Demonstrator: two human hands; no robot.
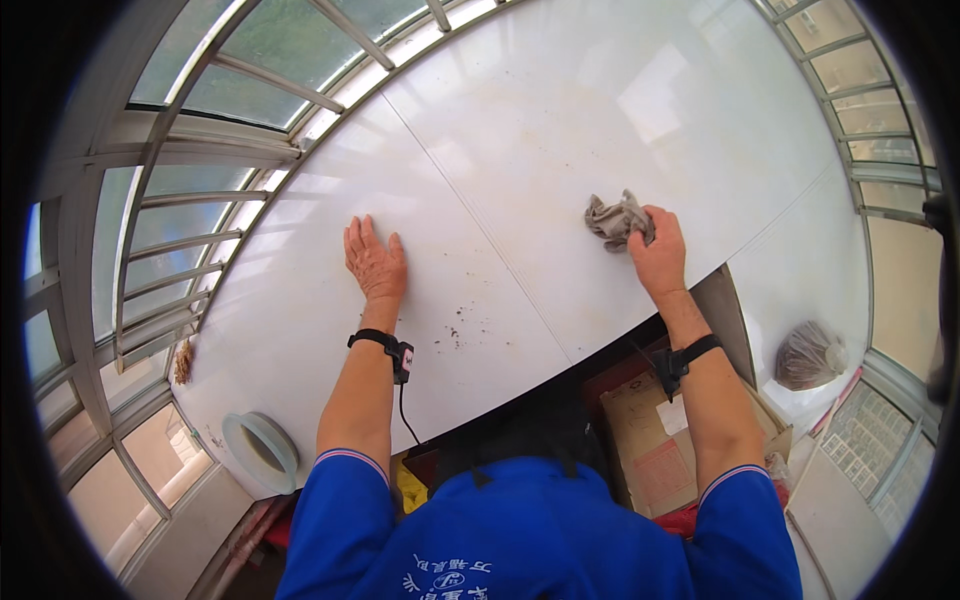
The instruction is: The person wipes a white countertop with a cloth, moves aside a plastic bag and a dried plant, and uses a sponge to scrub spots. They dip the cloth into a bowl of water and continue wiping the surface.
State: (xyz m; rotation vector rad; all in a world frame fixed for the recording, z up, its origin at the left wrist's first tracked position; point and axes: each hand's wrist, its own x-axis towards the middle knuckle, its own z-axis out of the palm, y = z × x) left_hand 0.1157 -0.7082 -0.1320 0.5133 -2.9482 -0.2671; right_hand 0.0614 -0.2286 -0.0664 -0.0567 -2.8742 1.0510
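Grey-brown crumpled cloth (pixel 616 220) is pinched in my right hand (pixel 660 251), touching or just above the white tabletop (pixel 525 172). My left hand (pixel 376 259) rests palm down on the same surface at the left, fingers apart, holding nothing. Small dark crumbs (pixel 454 334) lie scattered on the top between my arms, with fainter specks farther up. Thin seams run across the white surface between the hands. Black straps with small devices are on both wrists.
A pale green round container (pixel 281 450) stands at the lower left. To the right sits a tied plastic bag (pixel 806 356) with dark contents. An opened cardboard box (pixel 637 442) is below the table edge. Barred windows (pixel 232 199) border the left and right sides; a dried brown bunch (pixel 183 362) lies by the left one.
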